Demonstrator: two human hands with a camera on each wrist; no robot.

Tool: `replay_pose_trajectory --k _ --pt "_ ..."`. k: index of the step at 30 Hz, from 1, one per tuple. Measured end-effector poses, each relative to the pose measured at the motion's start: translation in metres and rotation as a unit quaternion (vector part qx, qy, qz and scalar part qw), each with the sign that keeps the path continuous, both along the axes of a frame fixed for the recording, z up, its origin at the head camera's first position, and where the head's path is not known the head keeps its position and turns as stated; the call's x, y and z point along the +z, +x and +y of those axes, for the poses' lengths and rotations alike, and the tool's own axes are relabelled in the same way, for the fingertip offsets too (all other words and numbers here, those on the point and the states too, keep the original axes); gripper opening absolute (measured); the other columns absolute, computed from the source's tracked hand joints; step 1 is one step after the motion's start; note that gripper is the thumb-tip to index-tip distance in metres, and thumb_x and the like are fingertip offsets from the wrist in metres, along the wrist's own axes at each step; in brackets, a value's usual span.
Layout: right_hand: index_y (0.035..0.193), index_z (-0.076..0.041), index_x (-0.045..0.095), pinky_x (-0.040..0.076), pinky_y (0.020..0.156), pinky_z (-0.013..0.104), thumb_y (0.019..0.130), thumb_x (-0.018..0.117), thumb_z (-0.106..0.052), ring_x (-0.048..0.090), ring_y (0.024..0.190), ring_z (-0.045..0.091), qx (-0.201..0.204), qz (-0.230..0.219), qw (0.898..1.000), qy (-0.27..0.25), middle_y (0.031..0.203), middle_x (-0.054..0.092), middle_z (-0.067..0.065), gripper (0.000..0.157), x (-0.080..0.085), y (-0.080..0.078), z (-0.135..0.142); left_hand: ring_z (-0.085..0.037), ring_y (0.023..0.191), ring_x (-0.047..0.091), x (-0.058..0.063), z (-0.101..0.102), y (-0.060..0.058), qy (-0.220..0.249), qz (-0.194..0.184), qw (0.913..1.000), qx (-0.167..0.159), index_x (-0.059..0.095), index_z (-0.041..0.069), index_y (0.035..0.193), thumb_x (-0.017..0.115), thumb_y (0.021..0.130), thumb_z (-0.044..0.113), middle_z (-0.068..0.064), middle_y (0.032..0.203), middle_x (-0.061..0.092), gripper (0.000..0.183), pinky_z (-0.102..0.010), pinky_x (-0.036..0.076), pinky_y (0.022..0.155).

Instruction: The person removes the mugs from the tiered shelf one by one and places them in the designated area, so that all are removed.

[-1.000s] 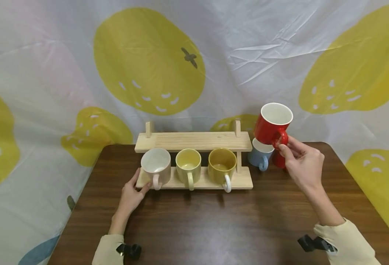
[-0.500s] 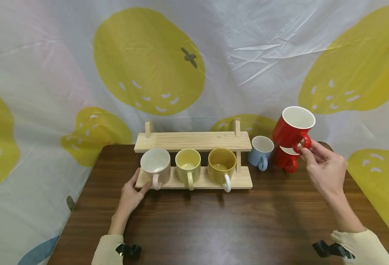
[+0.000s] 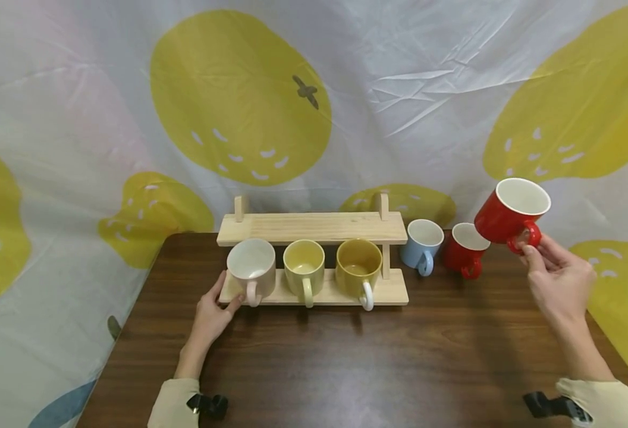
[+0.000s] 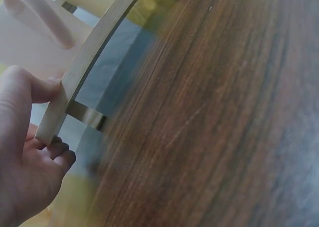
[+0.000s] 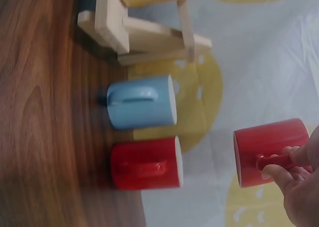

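Note:
My right hand (image 3: 562, 282) pinches the handle of a red mug (image 3: 509, 211) with a white inside, held up above the table's right side, its rim tilted. The right wrist view shows thumb and fingers around that handle. My left hand (image 3: 212, 315) grips the left end of the lower board of a two-tier wooden rack (image 3: 314, 229); in the left wrist view the thumb lies on top and the fingers underneath. On that lower board stand a pale pink mug (image 3: 252, 270), a light yellow mug (image 3: 304, 267) and a mustard mug (image 3: 358, 270) with a white handle.
Right of the rack, a light blue mug (image 3: 421, 246) and a second red mug (image 3: 464, 252) stand side by side on the dark wooden table (image 3: 335, 362). Behind the table hangs a pale cloth (image 3: 389, 131) printed with yellow fruit.
My right hand has carried the red mug to the right, away from the rack and past the blue mug, uncovering the second red mug. The left hand has stayed in place.

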State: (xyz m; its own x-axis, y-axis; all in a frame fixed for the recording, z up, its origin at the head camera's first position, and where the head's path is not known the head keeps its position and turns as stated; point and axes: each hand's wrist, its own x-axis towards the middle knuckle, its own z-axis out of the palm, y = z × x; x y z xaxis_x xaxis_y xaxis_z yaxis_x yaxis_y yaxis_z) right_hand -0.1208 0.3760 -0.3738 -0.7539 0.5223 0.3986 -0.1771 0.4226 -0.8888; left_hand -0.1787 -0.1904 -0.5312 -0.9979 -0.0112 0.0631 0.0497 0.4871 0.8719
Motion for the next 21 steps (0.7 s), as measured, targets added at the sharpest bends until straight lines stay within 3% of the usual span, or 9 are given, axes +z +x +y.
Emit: replay_pose_trajectory --k 13,21 --pt "0.129 0.014 0.061 0.05 0.064 0.006 0.092 0.067 0.0 0.068 0.072 -0.013 -0.034 0.018 0.998 -0.05 0.084 0.068 -0.032 0.04 -0.027 -0.011 0.043 -0.034 0.141 0.044 0.001 0.0 0.001 0.001 0.002 1.0 0.002 0.028 0.0 0.159 0.073 0.094 0.023 -0.021 0.16 0.037 0.082 -0.051 0.04 0.113" --pt "0.128 0.013 0.063 0.049 0.063 0.004 0.092 0.067 0.0 0.067 0.072 -0.016 -0.051 0.008 0.998 -0.039 0.082 0.065 -0.035 0.039 -0.044 -0.015 0.062 -0.035 0.142 0.043 0.001 0.001 0.0 -0.004 0.007 1.0 -0.002 0.028 0.0 0.159 0.074 0.094 0.021 -0.021 0.16 0.036 0.082 -0.052 0.04 0.114"
